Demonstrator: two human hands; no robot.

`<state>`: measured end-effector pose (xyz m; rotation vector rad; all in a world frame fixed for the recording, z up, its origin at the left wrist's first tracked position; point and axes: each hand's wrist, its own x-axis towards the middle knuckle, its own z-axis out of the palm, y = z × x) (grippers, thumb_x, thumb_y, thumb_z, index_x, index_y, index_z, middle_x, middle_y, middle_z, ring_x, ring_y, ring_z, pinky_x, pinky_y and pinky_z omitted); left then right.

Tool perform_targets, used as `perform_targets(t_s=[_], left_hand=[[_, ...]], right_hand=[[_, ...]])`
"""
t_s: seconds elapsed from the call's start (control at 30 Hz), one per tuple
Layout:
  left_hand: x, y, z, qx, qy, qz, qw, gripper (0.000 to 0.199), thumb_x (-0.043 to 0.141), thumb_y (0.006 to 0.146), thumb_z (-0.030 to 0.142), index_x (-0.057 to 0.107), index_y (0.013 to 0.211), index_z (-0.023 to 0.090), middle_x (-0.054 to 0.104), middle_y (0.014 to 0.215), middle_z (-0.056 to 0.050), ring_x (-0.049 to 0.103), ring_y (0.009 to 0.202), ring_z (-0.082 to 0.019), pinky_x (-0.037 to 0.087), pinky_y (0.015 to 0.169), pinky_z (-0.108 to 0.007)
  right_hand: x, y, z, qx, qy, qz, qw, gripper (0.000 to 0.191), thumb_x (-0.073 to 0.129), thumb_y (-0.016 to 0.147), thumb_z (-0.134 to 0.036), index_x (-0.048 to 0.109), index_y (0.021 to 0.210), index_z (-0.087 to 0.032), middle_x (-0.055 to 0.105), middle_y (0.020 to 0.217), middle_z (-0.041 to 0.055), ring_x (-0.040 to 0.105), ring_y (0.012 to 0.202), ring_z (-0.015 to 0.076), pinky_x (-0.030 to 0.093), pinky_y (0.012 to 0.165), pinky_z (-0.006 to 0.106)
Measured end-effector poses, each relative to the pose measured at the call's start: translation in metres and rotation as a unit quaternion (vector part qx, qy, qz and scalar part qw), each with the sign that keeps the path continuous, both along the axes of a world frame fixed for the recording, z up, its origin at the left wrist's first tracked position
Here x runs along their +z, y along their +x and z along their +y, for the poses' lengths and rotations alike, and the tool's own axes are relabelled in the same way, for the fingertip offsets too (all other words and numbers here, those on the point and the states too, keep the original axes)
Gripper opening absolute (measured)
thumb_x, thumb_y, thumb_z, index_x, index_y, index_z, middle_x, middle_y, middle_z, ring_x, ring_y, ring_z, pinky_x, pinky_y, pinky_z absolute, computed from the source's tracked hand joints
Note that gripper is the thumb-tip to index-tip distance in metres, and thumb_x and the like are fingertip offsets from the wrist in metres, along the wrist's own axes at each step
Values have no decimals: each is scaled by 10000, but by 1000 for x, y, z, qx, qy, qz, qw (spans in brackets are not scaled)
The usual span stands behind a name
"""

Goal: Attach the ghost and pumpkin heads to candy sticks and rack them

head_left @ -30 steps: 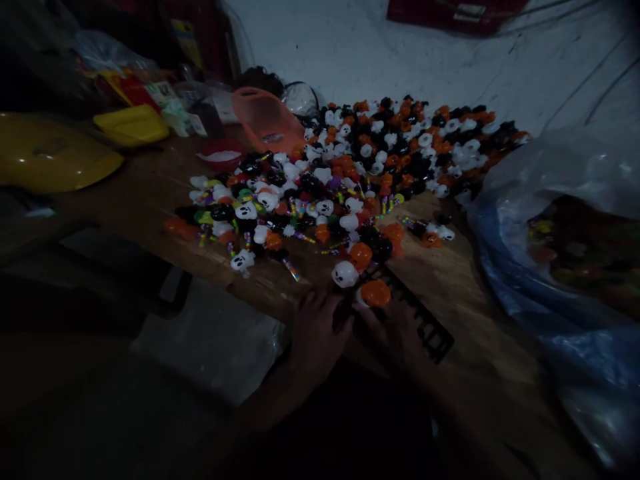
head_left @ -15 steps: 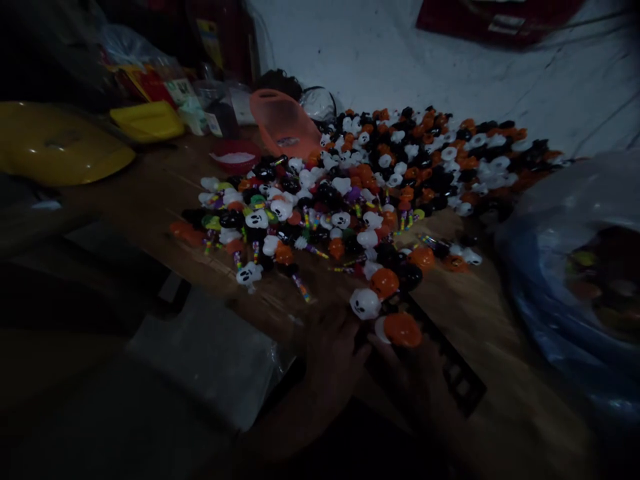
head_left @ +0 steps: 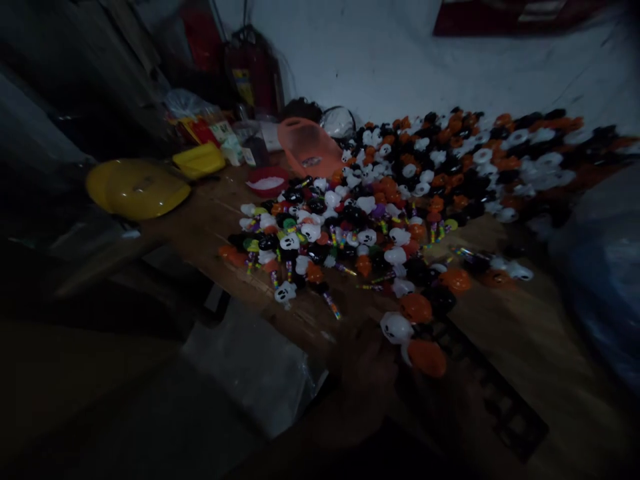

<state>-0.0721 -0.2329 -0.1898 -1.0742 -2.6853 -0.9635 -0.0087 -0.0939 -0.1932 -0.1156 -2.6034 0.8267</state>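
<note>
Deep shadow covers both of my hands, low in the head view. My left hand (head_left: 369, 357) has its fingers curled just below a white skull-faced toy top (head_left: 397, 328). My right hand (head_left: 463, 393) is bent inward, close behind an orange toy top (head_left: 427, 358) with a white part at its left. The fingers look closed, but what lies between them is too dark to make out. A black slotted rack (head_left: 500, 387) runs diagonally beside my right hand. Another orange top (head_left: 416, 308) touches the upper end of this group.
A heap of ghost, pumpkin and black toy tops (head_left: 350, 213), some with candy-filled tubes, spreads across the wooden table (head_left: 210, 220). Behind stand an orange scoop (head_left: 310, 147), a red bowl (head_left: 267, 181) and a yellow hard hat (head_left: 137, 189). At right is a bluish plastic bag (head_left: 595, 267).
The view has turned left, so everything sits further right and slightly lower. A fire extinguisher shows more fully at the back. My hands stay by the same toy tops and rack.
</note>
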Motion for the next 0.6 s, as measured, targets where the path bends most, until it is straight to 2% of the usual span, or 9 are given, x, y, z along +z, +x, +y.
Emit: perform_targets(t_s=[0.1, 0.2, 0.3, 0.4, 0.47, 0.53, 0.6], left_hand=[[13, -4, -2, 11, -17, -1, 1000, 129, 569, 820, 158, 644, 924, 174, 645, 1010, -54, 568, 952, -212, 485, 889, -390], [24, 1, -6, 18, -3, -17, 1000, 255, 603, 801, 186, 619, 1056, 191, 618, 1112, -52, 547, 1017, -226, 464, 921, -412], [30, 9, -20, 5, 31, -10, 999, 366, 618, 804, 233, 564, 1165, 207, 586, 1193, -58, 519, 1096, -231, 442, 952, -412], [35, 8, -50, 23, 88, 27, 996, 211, 555, 856, 235, 594, 1064, 235, 643, 1044, -23, 573, 975, -168, 465, 883, -322], [39, -3, -78, 90, 96, 78, 988, 132, 523, 870, 218, 613, 965, 236, 658, 911, -13, 590, 874, -151, 468, 812, -291], [42, -22, -106, 213, 78, 117, 967, 102, 533, 856, 248, 614, 915, 226, 649, 886, -31, 586, 871, -177, 458, 807, -313], [43, -46, -130, 340, 68, 119, 931, 113, 537, 839, 271, 599, 905, 204, 636, 897, -54, 582, 872, -199, 454, 796, -330]], right_hand=[[10, -8, -5, 25, 32, 25, 999, 270, 447, 933, -380, 624, 856, -191, 615, 756, 36, 576, 631, 129, 496, 581, 263], [19, -13, -9, 41, 89, 63, 993, 264, 429, 907, -333, 653, 787, -263, 614, 676, 53, 597, 635, 194, 508, 576, 313], [32, -3, -13, 34, 139, 93, 985, 186, 483, 879, -317, 659, 936, -297, 654, 882, 69, 628, 836, 238, 535, 681, 359], [51, 20, -19, 33, 152, 100, 983, 250, 506, 900, -354, 602, 1092, -224, 617, 1059, 92, 604, 944, 214, 521, 786, 372], [63, 33, -29, 40, 161, 100, 981, 286, 495, 921, -373, 570, 1127, -189, 596, 1096, 89, 591, 942, 184, 508, 814, 367], [71, 35, -45, 50, 171, 98, 979, 272, 494, 924, -378, 572, 1116, -201, 583, 1122, 78, 581, 943, 173, 504, 815, 355], [74, 22, -67, 63, 183, 99, 976, 228, 485, 929, -324, 587, 1104, -218, 581, 1138, 73, 574, 955, 172, 498, 824, 341]])
